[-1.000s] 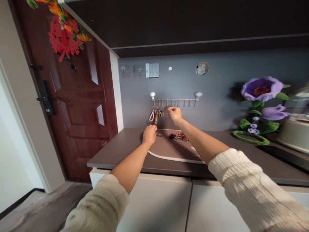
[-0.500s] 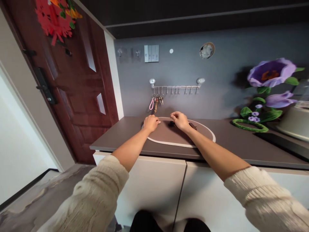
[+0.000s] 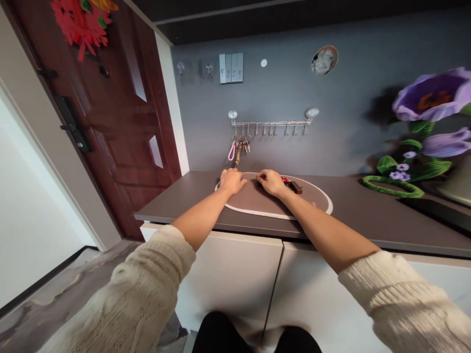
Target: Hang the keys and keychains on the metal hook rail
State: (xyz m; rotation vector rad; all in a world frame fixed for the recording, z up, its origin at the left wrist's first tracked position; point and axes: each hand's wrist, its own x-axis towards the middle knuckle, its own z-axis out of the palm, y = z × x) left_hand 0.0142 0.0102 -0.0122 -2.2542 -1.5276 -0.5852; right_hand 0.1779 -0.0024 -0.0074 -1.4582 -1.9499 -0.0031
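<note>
My left hand (image 3: 231,182) rests on the left part of an oval brown mat (image 3: 245,202) with a pale rim. Its fingers lie stretched over the surface, and nothing shows in them. My right hand (image 3: 271,182) is low over the mat's middle with its fingers curled together. Something small and dark is at its fingertips, mostly hidden by the hand. Just right of that hand lie a dark brown block-like piece (image 3: 295,187) and a small red and black item (image 3: 286,182), partly covered by my wrist.
Above the mat, keys with a pink loop (image 3: 231,151) hang from a clear hook rail (image 3: 274,123). Purple fabric flowers (image 3: 429,100) stand on the right of the counter (image 3: 349,215), by a dark flat object (image 3: 437,214). A red-brown door (image 3: 121,117) is at left.
My right hand has lowered toward the mat, and the red item beside it now shows. My left hand's fingers have stretched out. The view has tilted slightly downward.
</note>
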